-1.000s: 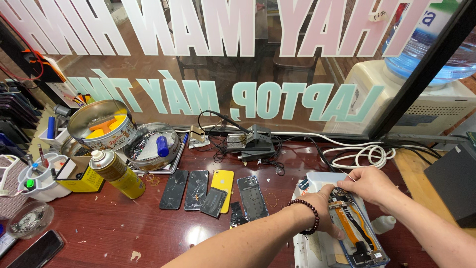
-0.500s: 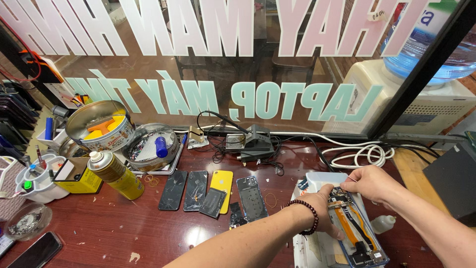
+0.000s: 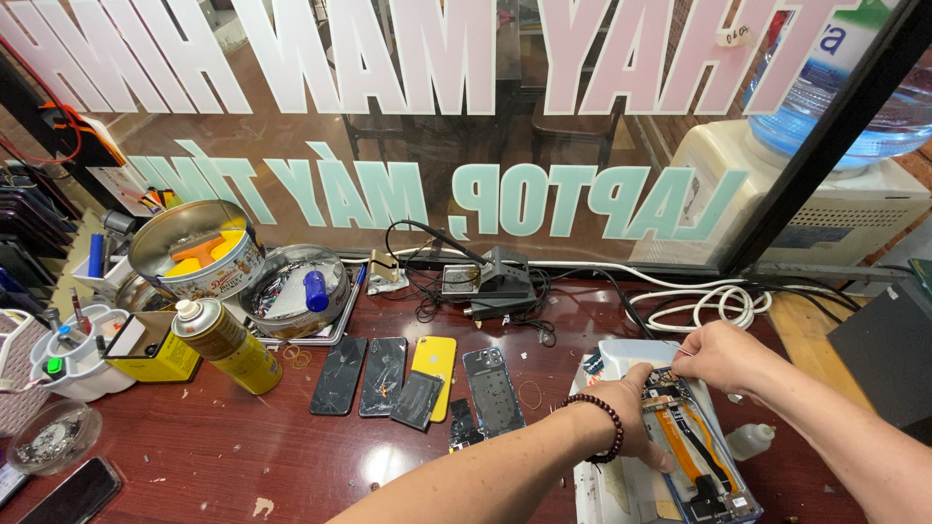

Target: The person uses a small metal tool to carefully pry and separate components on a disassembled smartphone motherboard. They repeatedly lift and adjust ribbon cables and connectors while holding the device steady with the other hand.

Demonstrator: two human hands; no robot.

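Under both hands, at the near right of the dark red surface, one opened phone lies face down on a white pad, its orange and black ribbon cables showing. One left hand, with a dark bead bracelet on the wrist, lies curled on the phone's left edge and pins it down. One right hand hovers over the phone's top end with thumb and forefinger pinched shut; what they pinch is too small to tell. Just right of the phone lies one small white bottle.

Left of the left hand lie five phone backs and broken panels in a loose row: four dark, one yellow. Farther left stands one yellow spray can, tilted, with two round tins behind it and one yellow box beside it. Beyond the hands sit one black charger block with tangled leads and one coil of white cable.
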